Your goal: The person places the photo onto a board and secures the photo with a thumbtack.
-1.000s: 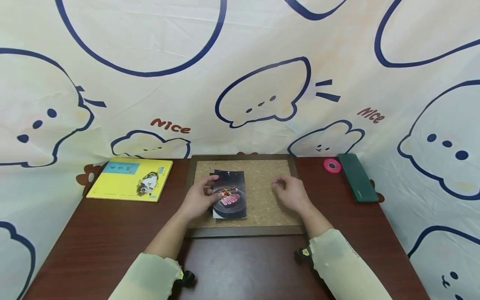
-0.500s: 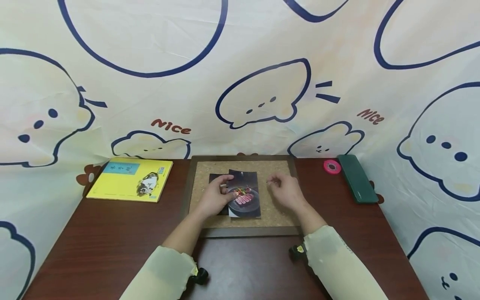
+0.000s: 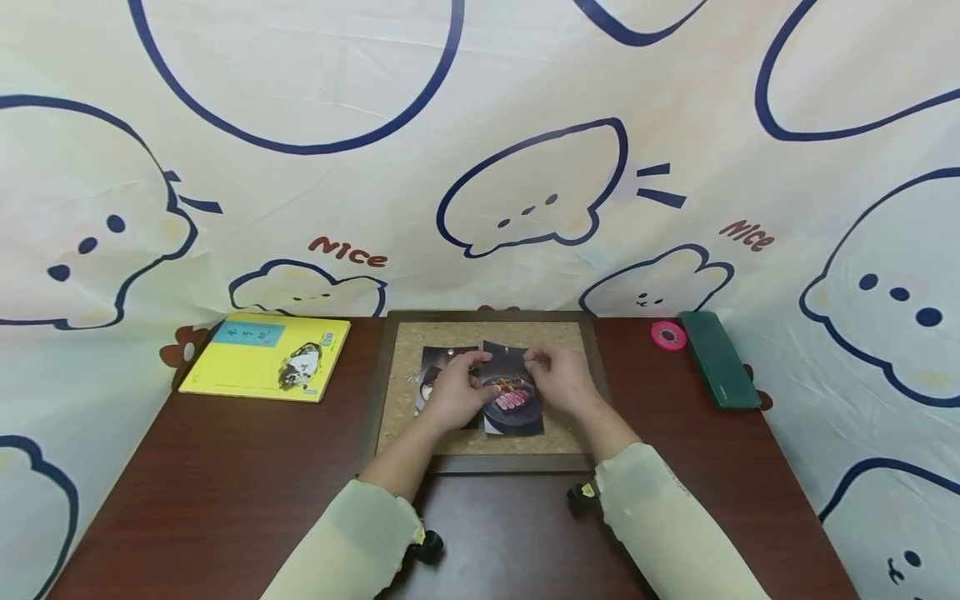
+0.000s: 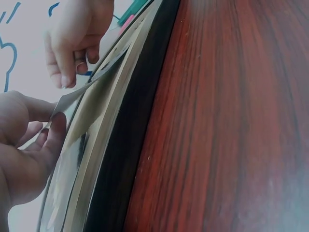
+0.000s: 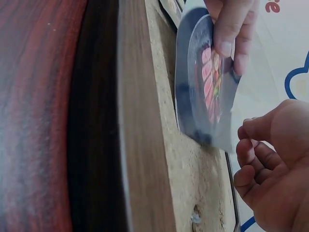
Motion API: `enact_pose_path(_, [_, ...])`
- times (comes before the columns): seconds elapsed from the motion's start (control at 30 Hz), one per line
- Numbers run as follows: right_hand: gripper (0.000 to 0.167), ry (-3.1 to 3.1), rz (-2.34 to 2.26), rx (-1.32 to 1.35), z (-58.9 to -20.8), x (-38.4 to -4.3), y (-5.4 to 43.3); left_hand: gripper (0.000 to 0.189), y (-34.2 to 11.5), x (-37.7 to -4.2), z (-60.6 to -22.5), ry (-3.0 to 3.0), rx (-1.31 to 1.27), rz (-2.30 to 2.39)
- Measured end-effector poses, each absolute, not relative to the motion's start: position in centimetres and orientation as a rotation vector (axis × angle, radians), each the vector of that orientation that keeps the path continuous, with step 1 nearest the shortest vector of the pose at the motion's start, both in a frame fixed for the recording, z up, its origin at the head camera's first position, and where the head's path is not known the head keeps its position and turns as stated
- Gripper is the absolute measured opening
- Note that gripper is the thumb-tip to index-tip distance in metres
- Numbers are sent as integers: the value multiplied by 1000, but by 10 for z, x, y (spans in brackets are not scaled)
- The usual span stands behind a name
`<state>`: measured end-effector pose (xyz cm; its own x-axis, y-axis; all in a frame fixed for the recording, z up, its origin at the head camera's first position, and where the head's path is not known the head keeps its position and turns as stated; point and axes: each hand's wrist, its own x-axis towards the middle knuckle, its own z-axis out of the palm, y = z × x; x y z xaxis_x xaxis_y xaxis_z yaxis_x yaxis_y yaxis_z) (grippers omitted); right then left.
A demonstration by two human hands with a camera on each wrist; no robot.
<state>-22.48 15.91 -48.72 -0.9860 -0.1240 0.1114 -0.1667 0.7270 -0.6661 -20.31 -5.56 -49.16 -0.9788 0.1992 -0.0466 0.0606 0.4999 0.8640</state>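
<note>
A printed photo (image 3: 512,404) of sliced meat on a dark plate is pinched by its left side in my left hand (image 3: 459,392). It is held at a tilt, partly raised off a framed cork board (image 3: 564,429). Another dark photo (image 3: 429,367) lies on the board to the left, with a small light spot near its top, partly covered by my left hand. My right hand (image 3: 564,379) is at the held photo's upper right, thumb and forefinger tips together. In the right wrist view the right hand's fingers (image 5: 246,152) are curled; anything tiny between the tips is hidden.
A yellow book (image 3: 262,358) lies left of the board. At the right are a pink round object (image 3: 668,336) and a long green case (image 3: 720,360). A small clear bit, perhaps a pin (image 5: 195,216), sits on the cork. A patterned cloth (image 3: 405,208) hangs behind.
My left hand has carried the meat photo rightward across the board, uncovering the photo beneath. My right hand has shifted slightly left toward the held photo's upper corner.
</note>
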Motion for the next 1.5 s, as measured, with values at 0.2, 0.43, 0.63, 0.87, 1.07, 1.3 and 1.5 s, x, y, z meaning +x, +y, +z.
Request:
enact_pose_path(0.2, [7,-2910,1058,217,-486,-232,153,60,-47,-207,-495,2690,273,1377])
enact_pose_path(0.43, [8,-2960,1051,197,-484,-239,149,61,-39,-211,-496,2843,345,1166])
enact_pose_path(0.63, [10,-2990,1025,224,-487,-249,148,61,-37,-212,-499,2898,342,994])
enact_pose_path(0.87, [11,-3014,1021,258,-487,-259,150,62,-40,-215,-498,2838,337,999])
enact_pose_path(1.07, [11,-3052,965,301,-488,-265,147,62,-43,-219,-497,2741,297,1074])
enact_pose_path(1.3, [12,-3127,862,336,-487,-273,141,62,-46,-221,-499,2694,260,1131])
enact_pose_path(1.5, [16,-3224,793,371,-486,-280,138,62,-47,-221,-502,2685,260,1138])
